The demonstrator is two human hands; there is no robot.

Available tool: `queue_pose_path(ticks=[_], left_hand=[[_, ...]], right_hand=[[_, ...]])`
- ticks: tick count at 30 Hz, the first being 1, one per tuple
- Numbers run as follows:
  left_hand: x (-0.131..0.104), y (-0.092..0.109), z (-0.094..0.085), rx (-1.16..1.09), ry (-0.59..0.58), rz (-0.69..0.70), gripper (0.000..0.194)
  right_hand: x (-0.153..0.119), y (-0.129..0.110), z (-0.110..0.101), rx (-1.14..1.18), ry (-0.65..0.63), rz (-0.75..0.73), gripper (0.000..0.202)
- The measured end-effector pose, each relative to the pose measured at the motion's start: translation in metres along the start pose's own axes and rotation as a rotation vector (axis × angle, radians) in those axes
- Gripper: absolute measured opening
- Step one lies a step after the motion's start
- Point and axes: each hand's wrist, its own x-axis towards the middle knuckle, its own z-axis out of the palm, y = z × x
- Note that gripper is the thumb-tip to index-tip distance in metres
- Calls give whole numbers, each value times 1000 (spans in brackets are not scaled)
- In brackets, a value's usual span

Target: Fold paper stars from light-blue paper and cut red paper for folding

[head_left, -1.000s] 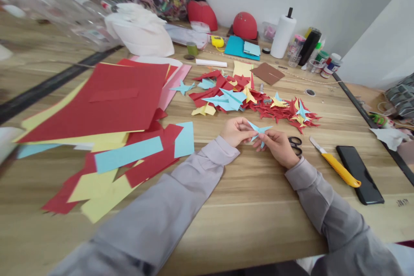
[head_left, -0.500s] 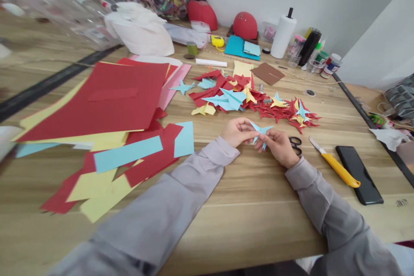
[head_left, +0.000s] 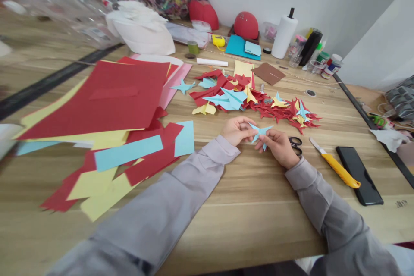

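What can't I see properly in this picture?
Head view: blue paper star, partly covered by the left hand and right hand.
Head view: black scissors, partly hidden behind the right hand.
Head view: clear plastic bottles, blurred.
Head view: dark marks, too small to read.

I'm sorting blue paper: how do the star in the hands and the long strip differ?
The star is pointed; the strip is rectangular. The star is held by the left hand and right hand; the strip lies on paper scraps. Both are light blue.
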Motion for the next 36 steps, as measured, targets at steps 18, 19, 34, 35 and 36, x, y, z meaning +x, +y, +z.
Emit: queue_pose_path(ticks=[18,19,34,35,36], left_hand=[[1,-3,0,-71,-23,76,34],[1,-3,0,-62,-22,78,34],[3,-4,1,-39,-55,-6,35],[2,-3,1,-41,-56,-12,35],[2,-3,1,-44,-55,-17,35]], right_hand=[[-2,-4,-1,21,-12,26,38],[-1,-4,-1,23,-19,24,40],[1,-1,-4,-5,-63,31,42],[0,-1,-5,-9,-63,30,42],[0,0,-4,-14,-63,29,42]])
